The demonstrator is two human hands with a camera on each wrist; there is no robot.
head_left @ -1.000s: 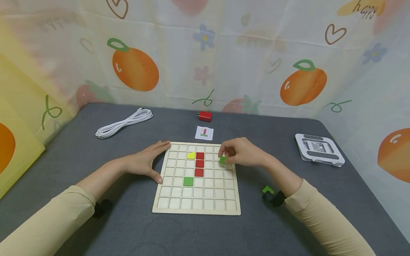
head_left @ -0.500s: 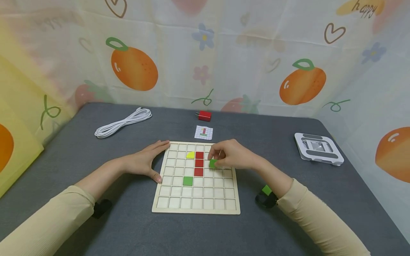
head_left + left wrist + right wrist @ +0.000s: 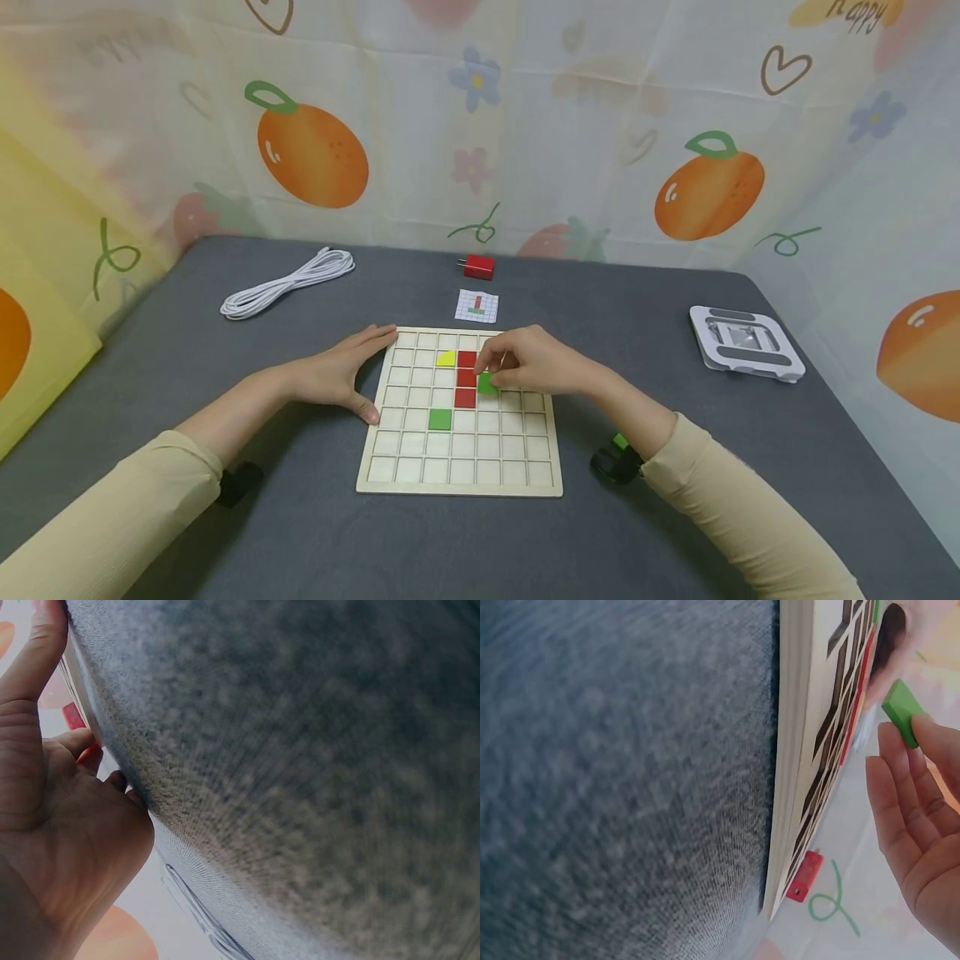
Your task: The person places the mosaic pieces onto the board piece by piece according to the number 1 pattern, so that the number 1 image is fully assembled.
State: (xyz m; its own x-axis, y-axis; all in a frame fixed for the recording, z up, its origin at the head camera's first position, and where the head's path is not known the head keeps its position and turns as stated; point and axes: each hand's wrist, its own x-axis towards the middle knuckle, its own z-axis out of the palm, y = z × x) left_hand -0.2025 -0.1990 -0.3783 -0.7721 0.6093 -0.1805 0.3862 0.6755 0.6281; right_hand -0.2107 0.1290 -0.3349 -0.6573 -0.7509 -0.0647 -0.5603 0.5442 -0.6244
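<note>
A wooden grid board (image 3: 459, 490) lies on the dark grey table. My left hand (image 3: 326, 377) rests at its left side, with the fingers stretched to the far left corner and the thumb on the left edge. Above the board, just right of the red column, my right hand (image 3: 542, 363) pinches a green square tile (image 3: 487, 384) between thumb and fingers. In the right wrist view this tile (image 3: 902, 712) stands tilted off the grid. Set in the board are a column of three red tiles (image 3: 466, 378), a yellow piece (image 3: 446, 359) with a slanted corner and another green tile (image 3: 440, 419).
Behind the board lie a small pattern card (image 3: 476, 306) and a red charger plug (image 3: 478, 267). A coiled white cable (image 3: 288, 283) is at the back left. A folded white-and-grey stand (image 3: 746, 342) sits at the right. Another green piece (image 3: 620, 442) shows partly behind my right wrist.
My right hand has carried the green tile leftward over the board, from near its right edge to beside the red tiles. The left hand has stayed in place.
</note>
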